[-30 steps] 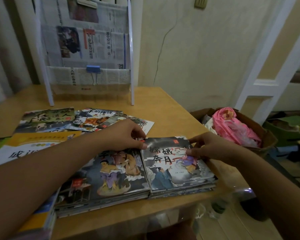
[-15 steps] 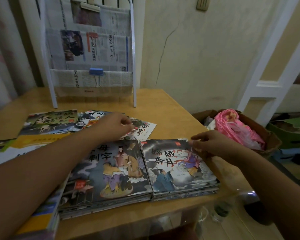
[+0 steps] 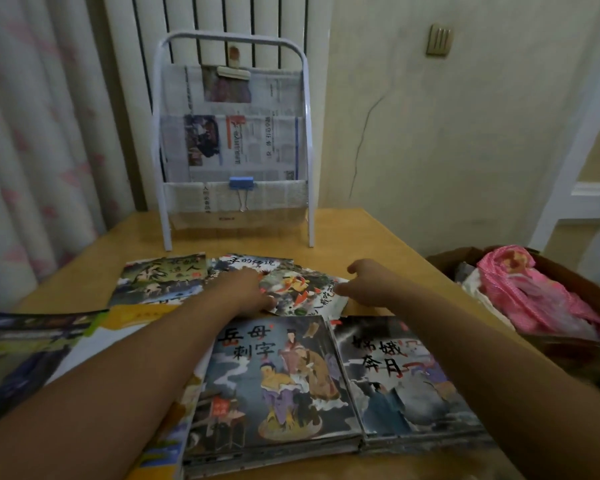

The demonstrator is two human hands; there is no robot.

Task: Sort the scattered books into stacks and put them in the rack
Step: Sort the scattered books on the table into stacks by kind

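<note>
Reaching forward with both hands, a person takes hold of a loose picture book (image 3: 305, 289) lying tilted on a wooden table (image 3: 378, 233). The left hand (image 3: 246, 289) rests on the book's left edge, its fingertips hidden from view, so I cannot tell whether they grip or only press. The right hand (image 3: 368, 282) has curled fingers at the book's right corner; they seem to pinch it, though this is not certain.

Just nearer than the fingers, two neat stacks sit side by side and touching: a left stack (image 3: 274, 386) and a right stack (image 3: 402, 379), each several books deep. That part of the sorting looks done. Beyond and left of the left hand's fingers, two more loose books (image 3: 163, 278) overlap, still unsorted. Farther left, partly under the left forearm, larger yellow and dark books (image 3: 49, 341) lie spread about.

Well beyond the fingers stands the white metal rack (image 3: 236, 140). Its pockets are lined with newspaper held by clips, and no books show in them, so by my judgement the racking has not begun.

To the right of the right hand's fingers, off the table, an open cardboard box (image 3: 568, 278) holds a pink patterned bundle (image 3: 534, 292) and pale cloth.
</note>
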